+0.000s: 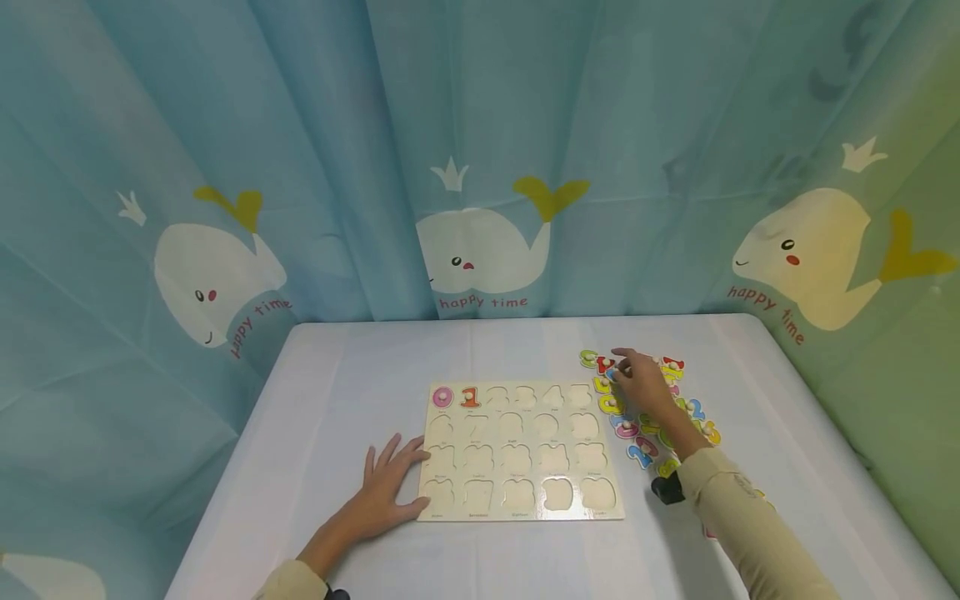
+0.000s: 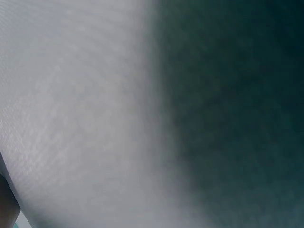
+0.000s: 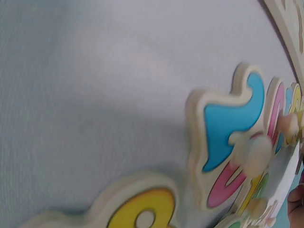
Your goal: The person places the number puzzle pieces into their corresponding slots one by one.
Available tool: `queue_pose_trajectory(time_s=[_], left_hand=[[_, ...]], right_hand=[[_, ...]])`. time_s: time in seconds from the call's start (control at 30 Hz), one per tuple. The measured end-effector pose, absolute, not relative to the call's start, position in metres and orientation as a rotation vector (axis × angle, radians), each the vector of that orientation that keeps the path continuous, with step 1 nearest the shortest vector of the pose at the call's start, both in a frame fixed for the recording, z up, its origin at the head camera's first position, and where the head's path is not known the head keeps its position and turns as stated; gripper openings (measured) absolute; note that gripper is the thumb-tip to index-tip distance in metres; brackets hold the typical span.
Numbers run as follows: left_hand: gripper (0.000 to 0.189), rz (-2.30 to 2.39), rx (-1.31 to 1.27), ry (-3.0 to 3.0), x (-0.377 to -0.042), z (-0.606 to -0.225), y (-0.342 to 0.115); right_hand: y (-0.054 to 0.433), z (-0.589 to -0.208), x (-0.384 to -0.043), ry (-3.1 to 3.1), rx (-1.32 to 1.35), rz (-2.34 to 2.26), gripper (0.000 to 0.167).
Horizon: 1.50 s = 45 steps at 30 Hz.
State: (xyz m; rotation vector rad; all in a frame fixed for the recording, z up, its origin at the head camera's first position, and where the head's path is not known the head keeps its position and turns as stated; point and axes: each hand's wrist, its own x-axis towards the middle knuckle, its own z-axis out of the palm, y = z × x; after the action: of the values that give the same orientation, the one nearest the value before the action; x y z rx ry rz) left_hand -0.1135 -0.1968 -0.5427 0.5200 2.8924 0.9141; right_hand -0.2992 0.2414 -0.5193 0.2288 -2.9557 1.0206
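A wooden number puzzle board lies on the white table, a pink 0 piece and a red 1 piece in its top left recesses. My left hand rests at the board's left edge, fingers spread, thumb and fingertips touching it. Over the loose pieces right of the board, my right hand pinches a small blue number piece, partly hidden by the fingers. A red piece lies right beside the fingertips. In the right wrist view the hand shows only at the edge.
Several knobbed number pieces are scattered to the board's right, among them a blue and pink one and a yellow one. A light blue whale-print curtain hangs behind the table. The left wrist view shows mostly blurred cloth.
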Motion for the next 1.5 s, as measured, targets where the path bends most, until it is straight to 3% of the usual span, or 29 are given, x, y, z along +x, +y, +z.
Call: queue_pose_trajectory(time_s=[0.73,1.5], left_hand=[[0.056,0.952,0.557,2.931,-0.112,-0.543,-0.195],[0.058,0.942,0.556,2.916,-0.114,-0.545,-0.198]], right_hand=[[0.224,-0.505,-0.294,-2.931,0.203,1.032,0.045],[0.176,-0.517,-0.295,-2.86,0.489,0.934,0.04]])
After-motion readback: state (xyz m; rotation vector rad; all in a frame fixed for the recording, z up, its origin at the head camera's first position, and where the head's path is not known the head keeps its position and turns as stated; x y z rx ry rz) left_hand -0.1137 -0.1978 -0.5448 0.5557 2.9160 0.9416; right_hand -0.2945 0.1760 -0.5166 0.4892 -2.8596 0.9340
